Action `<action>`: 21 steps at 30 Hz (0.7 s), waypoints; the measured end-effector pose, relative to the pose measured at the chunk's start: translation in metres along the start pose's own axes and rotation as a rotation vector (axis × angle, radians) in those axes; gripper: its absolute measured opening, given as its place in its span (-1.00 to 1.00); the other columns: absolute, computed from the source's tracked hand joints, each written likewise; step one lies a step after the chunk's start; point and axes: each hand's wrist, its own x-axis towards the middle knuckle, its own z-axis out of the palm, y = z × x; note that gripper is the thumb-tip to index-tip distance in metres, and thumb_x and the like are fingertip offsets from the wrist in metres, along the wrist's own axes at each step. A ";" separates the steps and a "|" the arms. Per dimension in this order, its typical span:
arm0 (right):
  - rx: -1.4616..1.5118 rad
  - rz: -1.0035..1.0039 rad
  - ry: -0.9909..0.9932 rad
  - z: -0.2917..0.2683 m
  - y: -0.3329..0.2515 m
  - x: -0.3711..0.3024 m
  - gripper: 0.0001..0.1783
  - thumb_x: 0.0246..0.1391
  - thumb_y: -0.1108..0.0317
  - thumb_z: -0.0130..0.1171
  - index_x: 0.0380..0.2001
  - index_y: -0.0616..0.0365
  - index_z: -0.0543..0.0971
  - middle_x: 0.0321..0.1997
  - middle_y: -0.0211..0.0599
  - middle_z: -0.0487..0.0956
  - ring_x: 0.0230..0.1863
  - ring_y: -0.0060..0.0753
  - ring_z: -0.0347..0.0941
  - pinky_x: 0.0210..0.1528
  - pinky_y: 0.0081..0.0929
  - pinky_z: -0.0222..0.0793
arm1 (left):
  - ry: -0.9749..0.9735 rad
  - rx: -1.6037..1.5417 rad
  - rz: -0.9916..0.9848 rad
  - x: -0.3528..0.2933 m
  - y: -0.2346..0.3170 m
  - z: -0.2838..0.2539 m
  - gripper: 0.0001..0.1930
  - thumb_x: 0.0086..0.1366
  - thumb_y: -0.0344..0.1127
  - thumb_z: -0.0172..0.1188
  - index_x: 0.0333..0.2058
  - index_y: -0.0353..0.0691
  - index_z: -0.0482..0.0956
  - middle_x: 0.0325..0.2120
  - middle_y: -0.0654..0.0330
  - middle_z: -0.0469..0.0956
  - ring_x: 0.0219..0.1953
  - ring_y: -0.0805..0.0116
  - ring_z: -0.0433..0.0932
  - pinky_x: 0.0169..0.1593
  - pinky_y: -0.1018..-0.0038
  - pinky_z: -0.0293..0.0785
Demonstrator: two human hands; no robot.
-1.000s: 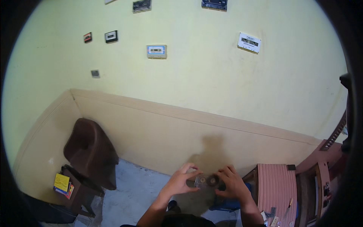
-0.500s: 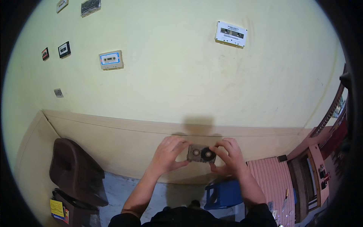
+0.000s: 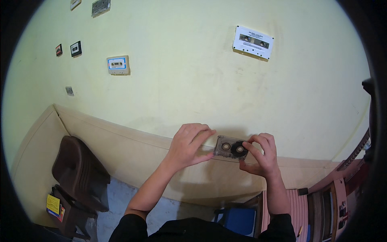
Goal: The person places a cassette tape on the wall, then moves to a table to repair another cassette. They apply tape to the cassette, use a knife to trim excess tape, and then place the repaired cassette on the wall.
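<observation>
A clear audio cassette [image 3: 231,148] with dark tape wound on its right reel is held up in front of the wall, roughly level. My right hand [image 3: 262,155] pinches its right end between thumb and fingers. Beside the left end, my left hand [image 3: 187,147] has thumb and fingers spread apart. Its index fingertip stands off the top corner, while the thumb tip is at or very close to the lower corner. Above, a white cassette [image 3: 253,42] is fixed to the wall, and a beige cassette with a blue-edged label [image 3: 118,65] is farther left.
More cassettes, including a black one [image 3: 75,49] and a grey one [image 3: 100,7], dot the upper left wall. Stacked brown chairs [image 3: 78,169] stand at lower left. A blue stool [image 3: 238,221] and a pink ribbed table [image 3: 296,205] are at lower right.
The cassette and both hands have risen and shifted right in view. My left fingers have come away from the cassette's top left corner. The view has tilted and moved nearer the wall.
</observation>
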 end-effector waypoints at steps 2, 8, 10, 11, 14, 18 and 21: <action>0.007 -0.009 0.018 0.004 0.006 0.002 -0.26 -0.42 0.41 0.58 0.05 0.00 0.75 0.05 -0.23 0.65 0.06 -0.03 0.55 0.14 -0.05 0.55 | 0.044 -0.035 -0.023 0.002 -0.002 0.005 -0.24 -0.02 -0.22 0.68 0.22 -0.11 0.65 0.14 0.14 0.65 0.16 0.06 0.63 0.22 0.12 0.56; 0.022 -0.010 0.051 0.019 0.018 0.006 -0.22 -0.42 0.47 0.57 0.09 0.00 0.75 0.05 -0.22 0.66 0.05 -0.02 0.56 0.13 -0.06 0.57 | 0.021 0.007 0.082 0.009 -0.018 0.020 -0.24 -0.03 -0.27 0.71 0.22 -0.08 0.67 0.20 0.26 0.72 0.17 0.12 0.63 0.24 0.17 0.54; 0.024 -0.004 0.064 0.025 0.024 0.007 -0.21 -0.42 0.48 0.56 0.10 0.00 0.75 0.06 -0.23 0.66 0.06 -0.01 0.56 0.12 -0.07 0.57 | 0.026 0.026 0.116 0.010 -0.025 0.022 -0.23 -0.03 -0.28 0.72 0.22 -0.07 0.67 0.19 0.28 0.73 0.17 0.14 0.62 0.23 0.18 0.54; 0.008 -0.028 0.076 0.027 0.027 0.007 -0.21 -0.42 0.47 0.57 0.10 0.00 0.75 0.06 -0.23 0.65 0.05 -0.02 0.56 0.11 -0.07 0.58 | 0.036 0.032 0.127 0.010 -0.028 0.024 -0.23 -0.03 -0.28 0.72 0.22 -0.07 0.67 0.18 0.28 0.74 0.17 0.15 0.62 0.23 0.18 0.54; -0.030 -0.080 0.092 0.036 0.040 0.008 -0.20 -0.41 0.43 0.57 0.11 -0.02 0.74 0.08 -0.22 0.63 0.05 -0.02 0.55 0.09 -0.07 0.58 | 0.057 0.061 0.173 0.012 -0.039 0.029 -0.20 0.02 -0.24 0.69 0.28 -0.07 0.59 0.21 0.30 0.69 0.18 0.20 0.61 0.22 0.16 0.55; -0.081 -0.166 0.115 0.049 0.064 0.011 -0.16 -0.42 0.39 0.58 0.15 -0.05 0.72 0.11 -0.21 0.61 0.03 -0.04 0.53 0.07 -0.06 0.59 | 0.082 0.136 0.294 0.024 -0.062 0.044 -0.16 0.08 -0.17 0.67 0.34 -0.07 0.51 0.25 0.30 0.65 0.18 0.24 0.60 0.21 0.16 0.55; -0.094 -0.226 0.156 0.061 0.082 0.016 -0.14 -0.42 0.39 0.57 0.17 -0.06 0.70 0.11 -0.21 0.60 0.02 -0.04 0.53 0.06 -0.07 0.59 | 0.142 0.188 0.412 0.035 -0.082 0.055 -0.14 0.12 -0.15 0.66 0.38 -0.04 0.45 0.27 0.28 0.64 0.18 0.25 0.60 0.20 0.17 0.54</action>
